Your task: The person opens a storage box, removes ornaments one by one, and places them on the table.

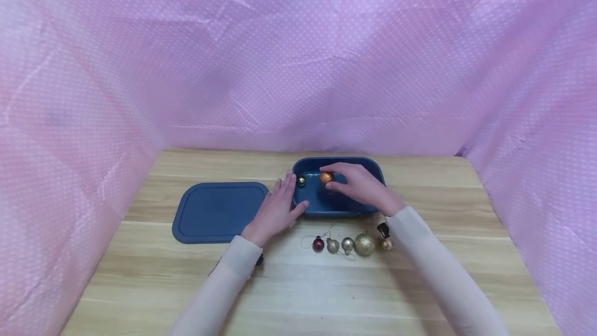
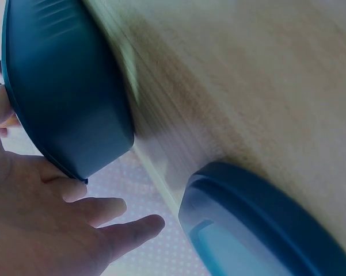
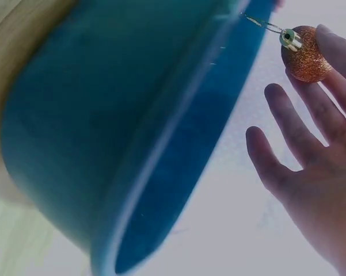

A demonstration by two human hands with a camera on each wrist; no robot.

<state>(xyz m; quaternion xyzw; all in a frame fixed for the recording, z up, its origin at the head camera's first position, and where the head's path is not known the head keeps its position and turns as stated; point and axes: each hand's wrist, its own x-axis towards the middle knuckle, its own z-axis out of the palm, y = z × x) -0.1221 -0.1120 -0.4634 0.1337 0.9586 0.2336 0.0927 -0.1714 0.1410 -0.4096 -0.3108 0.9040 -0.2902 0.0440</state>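
Note:
My right hand (image 1: pixel 356 183) pinches a glittery orange bauble (image 1: pixel 327 178) between thumb and fingers, over the blue plastic container (image 1: pixel 338 213). In the right wrist view the bauble (image 3: pixel 306 54) shows a gold cap and a thin hanging loop. My left hand (image 1: pixel 277 209) lies with fingers extended along the container's left end, touching its rim, as the left wrist view shows at the container's wall (image 2: pixel 75 103). Inside the container, near its left end, sits a small shiny gold-green bauble (image 1: pixel 301 181).
A blue lid (image 1: pixel 219 212) lies flat on the wooden table (image 1: pixel 298 294), left of the container. In front of the container is a row of baubles: dark red (image 1: pixel 318 244), greenish gold (image 1: pixel 332 245), pale gold (image 1: pixel 347 244), a larger glittery gold one (image 1: pixel 364 245) and another (image 1: pixel 386 243) partly behind the right wrist.

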